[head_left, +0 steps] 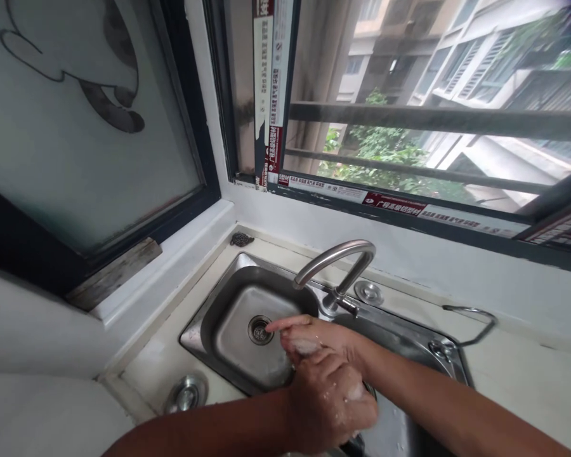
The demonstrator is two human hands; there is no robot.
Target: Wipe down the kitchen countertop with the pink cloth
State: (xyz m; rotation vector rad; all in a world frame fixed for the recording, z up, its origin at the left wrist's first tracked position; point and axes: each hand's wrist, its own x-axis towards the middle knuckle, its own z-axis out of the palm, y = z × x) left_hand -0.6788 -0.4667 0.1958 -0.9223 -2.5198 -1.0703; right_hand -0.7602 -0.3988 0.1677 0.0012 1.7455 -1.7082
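My left hand (333, 397) and my right hand (307, 336) are pressed together over the divider of a double stainless steel sink (223, 368). Both are wet, with patches of white lather on the skin. The left hand is closed, its curled fingers against the right hand near the wrist. My right hand has a finger stretched out to the left, over the left basin; its other fingers are partly hidden. Just beyond the hands stands a curved steel faucet (335, 254), its spout over the left basin. No running water shows at the spout.
A round metal strainer (188, 393) lies on the counter at the left, another strainer (368, 292) behind the faucet. A bent metal rod (480, 320) stands at the sink's right end. A small dark turtle-like figure (241, 239) sits in the back corner, below the window frame (333, 190).
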